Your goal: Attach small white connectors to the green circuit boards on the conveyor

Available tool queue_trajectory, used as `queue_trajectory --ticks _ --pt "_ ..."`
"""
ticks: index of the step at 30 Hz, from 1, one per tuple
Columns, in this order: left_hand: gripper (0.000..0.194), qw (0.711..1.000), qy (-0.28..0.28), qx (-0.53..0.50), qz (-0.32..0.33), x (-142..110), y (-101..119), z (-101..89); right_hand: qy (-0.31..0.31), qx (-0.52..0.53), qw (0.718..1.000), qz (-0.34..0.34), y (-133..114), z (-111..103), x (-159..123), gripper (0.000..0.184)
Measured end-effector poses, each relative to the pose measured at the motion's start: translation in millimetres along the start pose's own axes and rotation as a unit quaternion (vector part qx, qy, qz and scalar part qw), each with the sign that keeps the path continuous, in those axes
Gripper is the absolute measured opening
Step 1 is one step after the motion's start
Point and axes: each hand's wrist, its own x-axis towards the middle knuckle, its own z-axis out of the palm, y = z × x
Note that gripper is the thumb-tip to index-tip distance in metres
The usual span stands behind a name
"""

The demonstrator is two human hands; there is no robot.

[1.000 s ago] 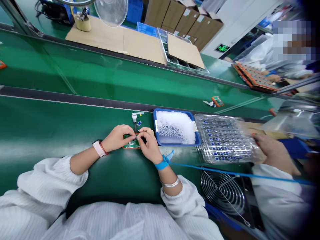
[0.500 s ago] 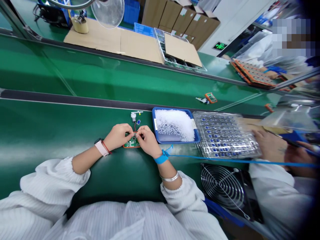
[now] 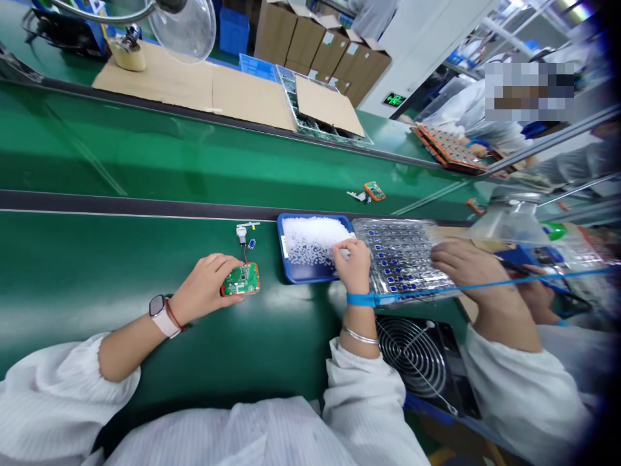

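My left hand [image 3: 207, 286] grips a green circuit board [image 3: 243, 279] with an orange edge by its left side, thumb below and fingers above. From the board's top a thin dark and red wire runs to a white connector part [image 3: 241, 234]. A small blue component [image 3: 251, 244] lies beside that part. My right hand [image 3: 353, 264] is over the right side of a blue tray [image 3: 297, 281] of small white pieces [image 3: 313, 234]. Its thumb and fingers are pinched together; whatever is between them is too small to make out.
Clear plastic trays [image 3: 398, 259] of blue-faced components stand to the right, under a co-worker's hand [image 3: 466, 268]. A fan with a wire guard [image 3: 412, 356] sits near the front right. A blue wrist cord [image 3: 460, 288] stretches rightward. Another orange-edged board [image 3: 374, 191] lies beyond the dark rail.
My right hand has left the board and moved right to the blue tray. My left hand has shifted to the board's left side. The co-worker's hand now reaches over the clear trays.
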Motion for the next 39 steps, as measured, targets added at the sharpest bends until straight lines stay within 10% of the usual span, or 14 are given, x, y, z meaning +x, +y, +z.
queue_trajectory --ticks 10,14,19,28,39 --pt "0.060 0.982 0.027 -0.169 -0.076 18 -3 -18.9 -0.037 -0.011 0.997 -0.059 6 15 1 0.008" --pt "0.064 0.936 0.197 -0.283 -0.073 59 -24 -54.8 -0.035 -0.014 0.996 -0.080 6 17 1 0.008" --pt "0.067 0.920 0.387 -0.035 -0.059 107 -78 -96.6 -0.032 -0.038 0.995 -0.085 2 19 3 0.010" --pt "0.075 0.933 0.220 0.163 -0.234 94 -154 -100.4 -0.035 -0.049 0.995 -0.081 -2 24 4 0.013" --pt "0.051 0.953 0.224 0.146 -0.145 68 -105 -65.1 -0.037 0.003 0.996 -0.077 1 4 -2 0.011"
